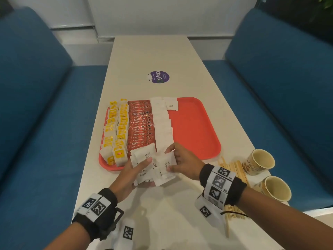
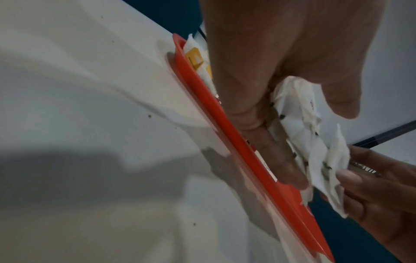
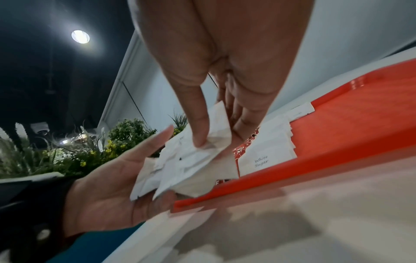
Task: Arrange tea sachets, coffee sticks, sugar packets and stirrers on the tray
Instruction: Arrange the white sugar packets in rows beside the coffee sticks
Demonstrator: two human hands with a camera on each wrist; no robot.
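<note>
Holding a loose stack of sugar packets (image 1: pixel 153 165) above the tray (image 1: pixel 196 127) near edge, left hand (image 1: pixel 129 175) cradling, right hand (image 1: pixel 182 161) pinching one: risk, slippery stack fanning, packets spilling onto table (image 1: pixel 162 213).

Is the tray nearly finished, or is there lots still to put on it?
About halfway. Done: yellow tea sachets, red coffee sticks and one column of sugar packets lie in rows on the red tray. In hand: the left hand holds a bunch of sugar packets, and the right hand pinches one from it. Left: the wooden stirrers lie on the table, off the tray.
</note>
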